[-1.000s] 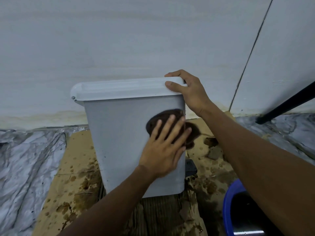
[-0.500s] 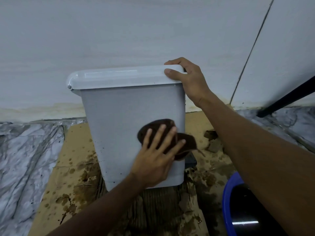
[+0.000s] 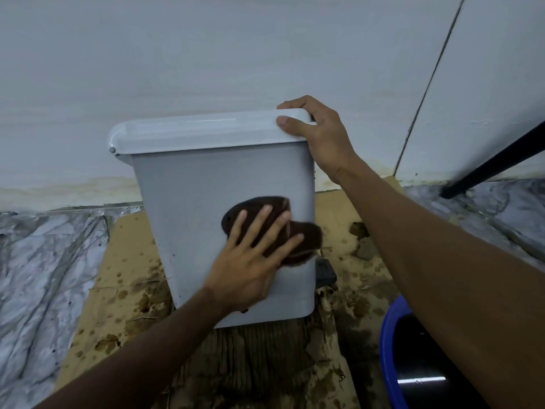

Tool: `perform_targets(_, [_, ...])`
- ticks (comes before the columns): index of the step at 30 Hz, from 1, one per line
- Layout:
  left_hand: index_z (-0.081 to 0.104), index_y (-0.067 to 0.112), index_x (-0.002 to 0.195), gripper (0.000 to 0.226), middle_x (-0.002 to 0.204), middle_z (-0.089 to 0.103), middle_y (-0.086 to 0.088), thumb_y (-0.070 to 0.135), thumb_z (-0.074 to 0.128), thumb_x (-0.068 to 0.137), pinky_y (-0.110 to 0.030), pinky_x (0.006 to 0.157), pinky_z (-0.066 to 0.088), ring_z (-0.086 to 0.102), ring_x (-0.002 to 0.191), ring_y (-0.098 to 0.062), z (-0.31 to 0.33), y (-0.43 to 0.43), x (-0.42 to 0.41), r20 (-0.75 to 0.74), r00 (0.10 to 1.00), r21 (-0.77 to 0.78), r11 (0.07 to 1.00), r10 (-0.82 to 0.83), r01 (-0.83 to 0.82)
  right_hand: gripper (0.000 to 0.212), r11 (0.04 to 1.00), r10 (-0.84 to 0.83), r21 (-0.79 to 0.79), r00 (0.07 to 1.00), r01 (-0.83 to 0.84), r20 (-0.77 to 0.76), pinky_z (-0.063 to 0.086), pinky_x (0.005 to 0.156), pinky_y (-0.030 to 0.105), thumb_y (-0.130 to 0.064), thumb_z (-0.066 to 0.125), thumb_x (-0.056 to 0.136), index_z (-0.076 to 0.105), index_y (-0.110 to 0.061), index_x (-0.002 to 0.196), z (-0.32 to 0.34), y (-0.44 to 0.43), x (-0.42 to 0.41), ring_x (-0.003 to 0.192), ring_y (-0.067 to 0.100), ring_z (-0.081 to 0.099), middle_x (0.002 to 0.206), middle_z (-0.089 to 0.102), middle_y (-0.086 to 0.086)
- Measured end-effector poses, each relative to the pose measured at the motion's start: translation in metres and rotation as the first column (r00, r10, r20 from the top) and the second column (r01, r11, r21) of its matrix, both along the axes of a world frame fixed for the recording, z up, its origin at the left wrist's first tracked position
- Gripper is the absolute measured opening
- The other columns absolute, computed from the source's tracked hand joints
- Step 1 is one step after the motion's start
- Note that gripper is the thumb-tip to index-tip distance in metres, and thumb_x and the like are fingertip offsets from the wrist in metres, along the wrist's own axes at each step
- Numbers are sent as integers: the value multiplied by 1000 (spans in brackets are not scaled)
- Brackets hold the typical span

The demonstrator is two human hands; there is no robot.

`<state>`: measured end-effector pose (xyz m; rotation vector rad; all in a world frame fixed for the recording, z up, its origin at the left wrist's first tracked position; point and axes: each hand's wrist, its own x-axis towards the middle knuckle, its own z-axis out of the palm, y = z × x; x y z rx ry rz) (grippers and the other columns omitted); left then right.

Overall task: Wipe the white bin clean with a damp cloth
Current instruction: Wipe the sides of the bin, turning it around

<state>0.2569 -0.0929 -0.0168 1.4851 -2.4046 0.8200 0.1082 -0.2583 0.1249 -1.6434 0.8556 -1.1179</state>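
Head view shows the left hand (image 3: pixel 250 261) lying flat and open, fingers (image 3: pixel 267 221) spread, pressing a dark brown cloth (image 3: pixel 265 228) against the near side of the bin (image 3: pixel 191 202). The right hand (image 3: pixel 320 137) is closed around the right end of the lid (image 3: pixel 200 131), thumb in front and the other fingers over the top, so the bin stands firm. The bin sits upright on wet, stained cardboard (image 3: pixel 124 261) close to the wall (image 3: pixel 206 54), with a blue bucket (image 3: pixel 386 343) near its right side. To wipe well, I think the flat hand should push the cloth in long rows from under the lid down to the bottom, with each row touching the last one. Small dark specks near the left edge and low on the side look like they need more rubbing. The other hand should hold tight, or the bin may tip or slide on the soggy cardboard. The cloth may need a dip in the bucket when it gets too dirty. No brand, label or writing can be read anywhere.
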Motion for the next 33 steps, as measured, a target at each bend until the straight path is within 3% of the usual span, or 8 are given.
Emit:
perform_targets(3, [37, 25, 157, 73, 169, 15, -14, 36, 57, 88, -65, 119, -14, -1, 156, -42, -9, -6, -39, -6, 1000, 89, 996, -31, 31, 19, 1000, 3, 8, 1000, -3, -2, 51, 77, 15, -24, 74, 89, 71, -17, 106, 1, -1, -2, 91, 0, 64, 112, 68, -11])
perform_targets(7, [35, 21, 158, 79, 169, 13, -12, 43, 60, 86, -56, 121, -19, -4, 156, -36, -55, 26, -35, 271, 934, 269, 950, -234, 160, 21, 1000, 8, -13, 1000, -8, -15, 52, 82, 17, -24, 73, 90, 71, -15, 109, 0, 0, -5, 96, 1, 64, 114, 69, -10])
perform_targets(9, [30, 24, 159, 81, 169, 12, -10, 40, 59, 85, -53, 123, -17, -5, 157, -33, -65, 43, -7, 299, 919, 271, 946, -259, 178, 23, 1000, 7, -21, 1000, -8, -16, 52, 82, 17, -24, 73, 90, 71, -14, 110, -1, 1, -5, 95, -1, 63, 114, 69, -10])
perform_targets(14, [25, 29, 160, 61, 169, 10, -10, 42, 40, 103, -55, 125, -5, 1, 157, -34, -22, 29, 50, 57, 998, -10, 1000, -6, 7, 31, 998, -12, -58, 999, 10, -33, 50, 78, 14, -30, 76, 84, 70, -14, 110, -1, 3, -2, 91, -5, 62, 112, 69, -11])
perform_targets(19, [34, 23, 158, 55, 167, 16, -17, 41, 36, 106, -61, 124, 4, 12, 155, -39, 41, -14, 53, -315, 924, -181, 941, 218, -284, 44, 994, -12, -106, 997, 4, -76, 55, 79, 22, -27, 87, 74, 68, -13, 110, -3, 5, -3, 92, 0, 63, 112, 68, -9])
perform_targets(23, [31, 24, 159, 56, 168, 16, -15, 39, 37, 105, -58, 124, 2, 10, 156, -38, -5, 11, 39, -270, 947, -98, 974, 172, -205, 50, 992, -23, -123, 996, 12, -92, 57, 80, 25, -33, 88, 70, 68, -15, 111, -3, 2, -2, 96, 2, 64, 114, 69, -7])
perform_targets(29, [17, 28, 163, 65, 171, -1, -9, 43, 42, 104, -53, 126, -3, 1, 157, -33, -84, 73, 59, 66, 997, 67, 998, -28, 23, 55, 988, -9, -153, 997, -3, -75, 54, 77, 21, -38, 88, 66, 68, -15, 111, -5, 5, -3, 96, 0, 64, 113, 68, -9])
perform_targets(33, [30, 28, 159, 56, 171, 2, -12, 44, 36, 105, -53, 126, -1, 2, 157, -33, -33, 41, 75, -54, 997, -29, 998, 49, -51, 53, 991, 6, -134, 998, -13, -55, 54, 76, 22, -35, 88, 66, 68, -15, 111, -4, 6, -2, 95, -1, 65, 110, 68, -10])
